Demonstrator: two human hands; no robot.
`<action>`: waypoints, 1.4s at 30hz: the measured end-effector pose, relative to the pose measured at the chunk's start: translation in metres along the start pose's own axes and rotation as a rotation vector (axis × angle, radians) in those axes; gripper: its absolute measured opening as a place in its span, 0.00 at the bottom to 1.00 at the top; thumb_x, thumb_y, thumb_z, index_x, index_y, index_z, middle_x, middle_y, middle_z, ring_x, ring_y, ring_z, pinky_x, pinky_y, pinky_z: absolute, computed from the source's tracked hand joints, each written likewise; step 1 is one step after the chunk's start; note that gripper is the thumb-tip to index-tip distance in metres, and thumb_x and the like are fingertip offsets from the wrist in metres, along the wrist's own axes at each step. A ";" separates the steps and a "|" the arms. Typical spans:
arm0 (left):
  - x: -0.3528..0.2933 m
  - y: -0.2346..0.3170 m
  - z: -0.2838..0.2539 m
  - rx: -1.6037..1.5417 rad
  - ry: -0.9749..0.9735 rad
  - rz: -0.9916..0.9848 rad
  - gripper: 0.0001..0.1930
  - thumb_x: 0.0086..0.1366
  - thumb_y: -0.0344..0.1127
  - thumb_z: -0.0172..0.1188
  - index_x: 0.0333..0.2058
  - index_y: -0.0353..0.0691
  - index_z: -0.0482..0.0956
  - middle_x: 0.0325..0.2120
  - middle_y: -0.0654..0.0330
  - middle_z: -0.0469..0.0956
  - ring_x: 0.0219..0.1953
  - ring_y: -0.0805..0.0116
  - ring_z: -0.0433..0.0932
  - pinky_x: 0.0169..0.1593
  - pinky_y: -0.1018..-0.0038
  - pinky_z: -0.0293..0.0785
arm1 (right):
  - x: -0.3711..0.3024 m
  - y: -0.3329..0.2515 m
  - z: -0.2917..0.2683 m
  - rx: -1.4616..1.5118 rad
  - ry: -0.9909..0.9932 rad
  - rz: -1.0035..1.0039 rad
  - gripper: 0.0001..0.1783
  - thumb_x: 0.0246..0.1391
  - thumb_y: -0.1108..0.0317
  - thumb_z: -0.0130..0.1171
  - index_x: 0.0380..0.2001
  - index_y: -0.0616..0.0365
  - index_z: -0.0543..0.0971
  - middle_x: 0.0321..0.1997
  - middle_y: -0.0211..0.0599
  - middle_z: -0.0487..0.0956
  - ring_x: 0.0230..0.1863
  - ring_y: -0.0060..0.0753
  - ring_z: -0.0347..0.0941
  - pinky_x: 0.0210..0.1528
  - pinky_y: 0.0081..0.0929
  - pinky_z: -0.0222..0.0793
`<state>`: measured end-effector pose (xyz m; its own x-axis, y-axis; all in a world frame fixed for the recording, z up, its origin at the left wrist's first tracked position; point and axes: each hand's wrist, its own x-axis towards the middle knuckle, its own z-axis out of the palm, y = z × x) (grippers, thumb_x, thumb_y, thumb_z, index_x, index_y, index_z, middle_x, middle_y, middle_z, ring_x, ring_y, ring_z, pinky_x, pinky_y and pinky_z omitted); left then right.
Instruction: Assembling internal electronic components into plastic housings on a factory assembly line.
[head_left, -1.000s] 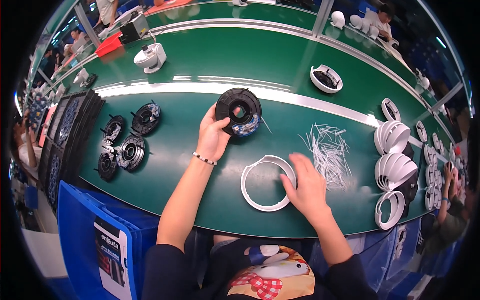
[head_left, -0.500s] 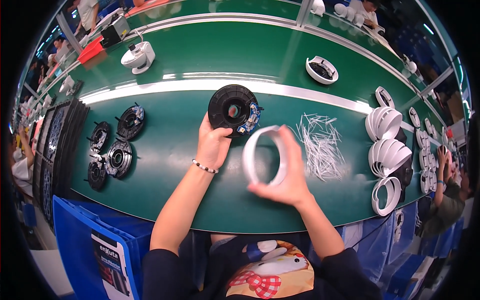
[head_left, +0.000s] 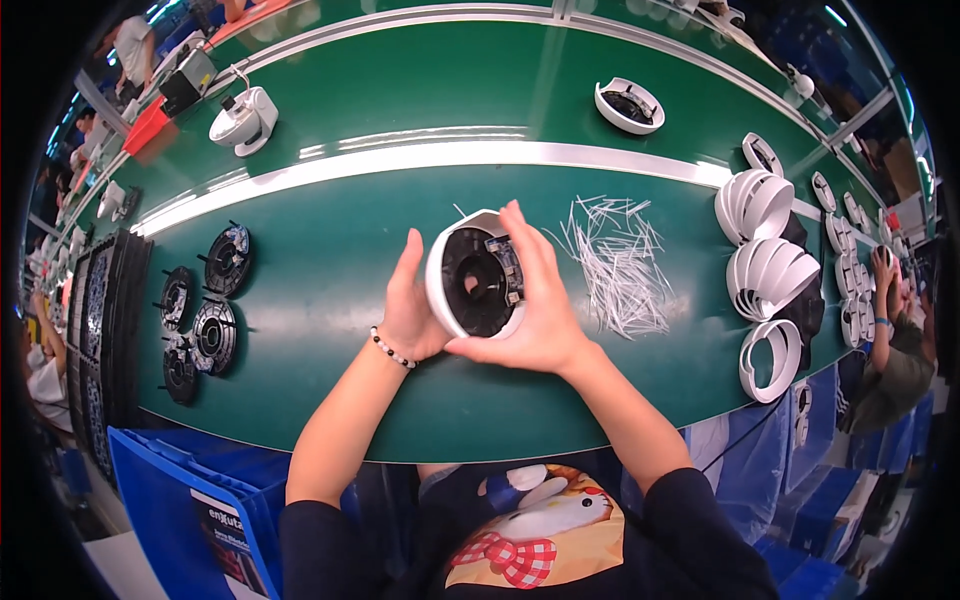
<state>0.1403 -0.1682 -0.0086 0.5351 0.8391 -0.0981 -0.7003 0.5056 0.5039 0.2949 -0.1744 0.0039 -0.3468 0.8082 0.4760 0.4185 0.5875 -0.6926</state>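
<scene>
In front of me a black round base point(head_left: 478, 312) sits inside a white ring-shaped housing point(head_left: 436, 292), tilted to face me. A small blue circuit board point(head_left: 513, 268) shows along the base's right edge. My right hand point(head_left: 545, 310) wraps the housing from the right, thumb along its lower rim. My left hand point(head_left: 412, 312) supports it from the left, thumb raised off it and other fingers hidden behind. Skin shows through the base's centre hole. Right of my hands lies a pile of thin white strips point(head_left: 615, 270).
Several black round bases with boards point(head_left: 215, 335) lie at left, beside stacked black trays point(head_left: 110, 330). White housings point(head_left: 765, 270) line the right side. On the far green surface stand a white device point(head_left: 243, 120) and a filled housing point(head_left: 630, 106). A blue bin point(head_left: 190, 500) is at lower left.
My right hand has brought the white housing left and around the black base, which my left hand was holding up. Both hands are now together on it. The view has shifted slightly.
</scene>
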 end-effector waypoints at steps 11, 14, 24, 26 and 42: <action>0.004 -0.004 -0.004 -0.076 0.021 0.086 0.28 0.60 0.53 0.35 0.50 0.37 0.64 0.45 0.53 0.69 0.46 0.60 0.69 0.51 0.64 0.66 | 0.000 -0.005 -0.004 0.144 0.080 -0.016 0.65 0.18 0.50 0.72 0.58 0.65 0.47 0.57 0.52 0.54 0.60 0.50 0.49 0.58 0.39 0.50; 0.005 -0.002 -0.006 -0.091 -0.054 0.088 0.29 0.59 0.54 0.37 0.50 0.37 0.63 0.46 0.52 0.68 0.47 0.59 0.69 0.52 0.64 0.65 | 0.002 -0.011 -0.007 0.115 0.071 -0.033 0.63 0.19 0.51 0.72 0.58 0.64 0.49 0.58 0.54 0.52 0.60 0.52 0.49 0.58 0.40 0.50; 0.002 -0.009 -0.002 -0.101 -0.076 0.107 0.39 0.58 0.67 0.28 0.53 0.38 0.59 0.50 0.54 0.63 0.52 0.62 0.64 0.55 0.66 0.62 | -0.001 -0.011 0.005 -0.102 0.031 -0.086 0.61 0.18 0.51 0.73 0.57 0.61 0.52 0.60 0.56 0.50 0.59 0.54 0.48 0.56 0.45 0.51; -0.001 -0.008 -0.003 -0.055 -0.139 0.104 0.41 0.55 0.70 0.29 0.54 0.38 0.58 0.50 0.54 0.63 0.52 0.62 0.64 0.55 0.66 0.62 | 0.001 -0.010 0.005 -0.108 0.021 -0.062 0.62 0.17 0.51 0.73 0.57 0.62 0.51 0.59 0.55 0.52 0.59 0.53 0.49 0.56 0.45 0.51; 0.014 -0.017 0.015 0.019 0.076 0.359 0.29 0.52 0.49 0.47 0.48 0.32 0.64 0.45 0.52 0.69 0.47 0.60 0.69 0.52 0.67 0.64 | -0.001 -0.008 0.021 -0.152 0.226 0.080 0.63 0.23 0.46 0.67 0.58 0.66 0.44 0.59 0.56 0.51 0.60 0.56 0.46 0.58 0.45 0.44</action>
<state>0.1666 -0.1683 -0.0058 0.2195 0.9753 0.0253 -0.8282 0.1726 0.5333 0.2741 -0.1810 -0.0027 -0.1183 0.8310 0.5436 0.5641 0.5068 -0.6519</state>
